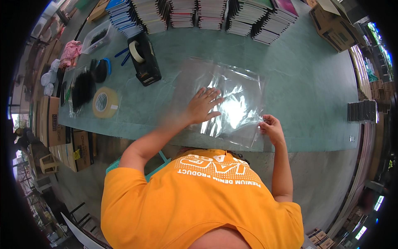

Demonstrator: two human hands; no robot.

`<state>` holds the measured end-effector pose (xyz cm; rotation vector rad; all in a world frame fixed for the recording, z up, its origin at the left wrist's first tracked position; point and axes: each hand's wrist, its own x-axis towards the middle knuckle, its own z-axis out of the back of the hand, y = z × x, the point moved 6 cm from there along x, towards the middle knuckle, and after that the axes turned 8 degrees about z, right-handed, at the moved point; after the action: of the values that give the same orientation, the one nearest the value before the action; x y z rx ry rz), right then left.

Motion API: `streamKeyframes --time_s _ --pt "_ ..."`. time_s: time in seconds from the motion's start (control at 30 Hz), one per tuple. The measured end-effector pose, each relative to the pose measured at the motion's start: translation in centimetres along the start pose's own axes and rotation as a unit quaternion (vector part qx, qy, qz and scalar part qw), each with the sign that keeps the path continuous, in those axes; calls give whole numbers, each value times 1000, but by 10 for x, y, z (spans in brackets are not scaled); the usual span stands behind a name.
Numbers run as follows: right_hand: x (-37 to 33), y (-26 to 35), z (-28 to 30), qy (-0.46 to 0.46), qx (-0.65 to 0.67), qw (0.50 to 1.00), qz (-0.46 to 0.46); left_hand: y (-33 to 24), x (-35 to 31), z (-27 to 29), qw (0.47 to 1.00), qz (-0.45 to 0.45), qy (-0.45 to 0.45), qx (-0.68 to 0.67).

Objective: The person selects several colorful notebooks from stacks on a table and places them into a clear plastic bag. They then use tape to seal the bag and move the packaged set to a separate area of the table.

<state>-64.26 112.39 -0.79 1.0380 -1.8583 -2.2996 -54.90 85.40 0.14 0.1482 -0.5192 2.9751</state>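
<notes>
My left hand [204, 106] lies flat, fingers spread, on the clear plastic bag [232, 103] near the worktop's [298, 79] front edge; my right hand [270, 126] pinches its corner.

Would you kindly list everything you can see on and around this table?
Plastic bag: one, clear, table middle.
Tape dispenser: one, black, left of bag.
Tape roll: one, tan, table left.
Book stacks: several, mixed colours, far edge.
Tub: one, clear, far left.
Cloth: one, pink, far left.
Boxes: cardboard, brown, far right.
Table: one, green.
Left hand: flat on bag.
Right hand: pinching bag's edge.
</notes>
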Motion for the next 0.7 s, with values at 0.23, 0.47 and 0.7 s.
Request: streamKeyframes --time_s 0.23,0.47,0.7 --pt "18 6 13 2 1 1000 -7 1 -15 7 993 -110 19 -38" --pt "11 74 -9 -135 -437 863 215 6 -19 15 999 -28 5 -16" --pt "-118 256 -163 135 -74 820 551 155 31 236 912 91 -353 189"
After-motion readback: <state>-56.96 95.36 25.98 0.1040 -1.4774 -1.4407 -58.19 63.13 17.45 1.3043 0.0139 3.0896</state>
